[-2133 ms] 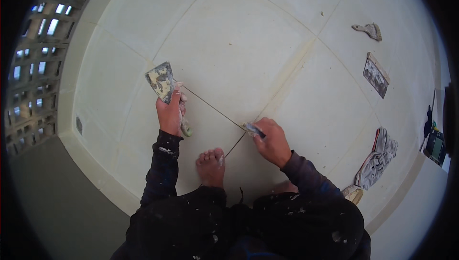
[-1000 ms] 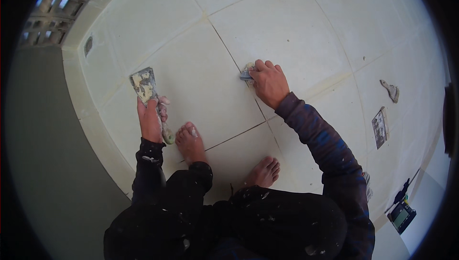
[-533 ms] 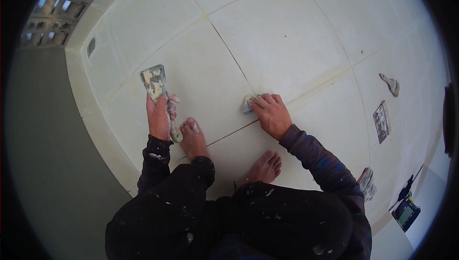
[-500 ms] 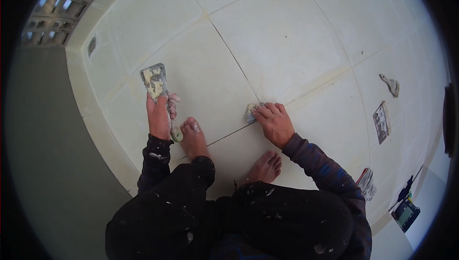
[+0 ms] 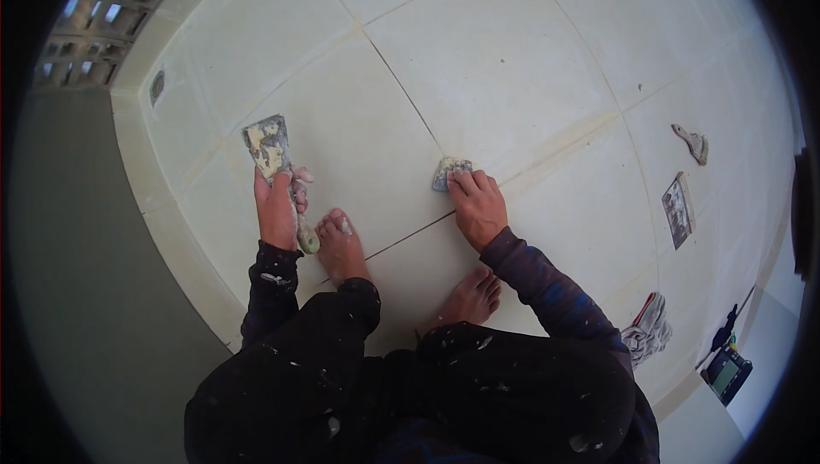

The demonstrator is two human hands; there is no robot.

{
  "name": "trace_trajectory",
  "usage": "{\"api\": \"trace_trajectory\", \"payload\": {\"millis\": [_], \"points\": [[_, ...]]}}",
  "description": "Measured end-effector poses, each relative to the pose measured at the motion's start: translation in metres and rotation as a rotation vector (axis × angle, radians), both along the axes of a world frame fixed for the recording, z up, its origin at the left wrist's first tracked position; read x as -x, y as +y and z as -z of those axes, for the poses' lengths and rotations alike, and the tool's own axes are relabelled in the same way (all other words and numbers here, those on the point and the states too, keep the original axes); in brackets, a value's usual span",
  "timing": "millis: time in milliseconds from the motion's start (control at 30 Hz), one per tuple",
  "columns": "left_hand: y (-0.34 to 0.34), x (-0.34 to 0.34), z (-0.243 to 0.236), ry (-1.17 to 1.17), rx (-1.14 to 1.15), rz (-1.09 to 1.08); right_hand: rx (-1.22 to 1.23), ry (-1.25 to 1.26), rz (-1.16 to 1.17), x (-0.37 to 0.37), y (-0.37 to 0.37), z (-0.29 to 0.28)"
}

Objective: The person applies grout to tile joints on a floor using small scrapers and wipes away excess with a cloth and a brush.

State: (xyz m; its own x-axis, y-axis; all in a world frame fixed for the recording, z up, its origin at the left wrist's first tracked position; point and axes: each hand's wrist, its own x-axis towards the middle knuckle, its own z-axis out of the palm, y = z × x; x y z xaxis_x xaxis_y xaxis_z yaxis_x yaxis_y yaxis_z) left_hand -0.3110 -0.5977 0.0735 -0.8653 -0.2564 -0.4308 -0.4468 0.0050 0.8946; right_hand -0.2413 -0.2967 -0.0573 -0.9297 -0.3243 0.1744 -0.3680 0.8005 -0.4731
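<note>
My left hand (image 5: 278, 208) is wrapped round the handle of a putty knife (image 5: 267, 144), its wide blade pointing away from me and smeared with cream grout. In my right hand (image 5: 480, 208) I grip a small grey scraper (image 5: 450, 172), its far edge coated with the same cream paste. The scraper rests at the near end of a dark open joint (image 5: 401, 88) between pale floor tiles (image 5: 342, 114). Another dark joint (image 5: 410, 233) runs close by, between my hand and my feet. Fingertips cover part of the scraper.
My bare feet (image 5: 344, 246) stand on the tiles. At right lie a paint brush (image 5: 694, 144), a flat metal-bladed tool (image 5: 678, 210), a crumpled grey cloth (image 5: 649, 332) and a dark device with a screen (image 5: 728, 374). A grey wall (image 5: 85, 225) and perforated blocks (image 5: 102, 11) bound the left.
My right hand has moved the scraper slightly away from me and left, onto the far joint's near end. My left hand keeps its hold on the putty knife, and the view shifts slightly.
</note>
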Motion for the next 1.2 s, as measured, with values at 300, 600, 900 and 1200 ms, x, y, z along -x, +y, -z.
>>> {"api": "trace_trajectory", "payload": {"millis": [300, 600, 900, 1200], "points": [[-0.007, -0.004, -0.003, 0.006, 0.011, -0.011, 0.230, -0.420, 0.011, -0.040, 0.025, -0.051], [-0.003, -0.003, 0.003, -0.003, 0.002, -0.005, 0.084, -0.084, -0.090, 0.017, 0.025, -0.019], [-0.017, -0.008, 0.001, -0.026, 0.046, -0.017, 0.350, -0.244, -0.021, 0.020, 0.035, -0.041], [-0.001, -0.002, 0.005, -0.032, 0.032, -0.031, 0.066, 0.120, -0.136, 0.124, -0.015, 0.009]]}}
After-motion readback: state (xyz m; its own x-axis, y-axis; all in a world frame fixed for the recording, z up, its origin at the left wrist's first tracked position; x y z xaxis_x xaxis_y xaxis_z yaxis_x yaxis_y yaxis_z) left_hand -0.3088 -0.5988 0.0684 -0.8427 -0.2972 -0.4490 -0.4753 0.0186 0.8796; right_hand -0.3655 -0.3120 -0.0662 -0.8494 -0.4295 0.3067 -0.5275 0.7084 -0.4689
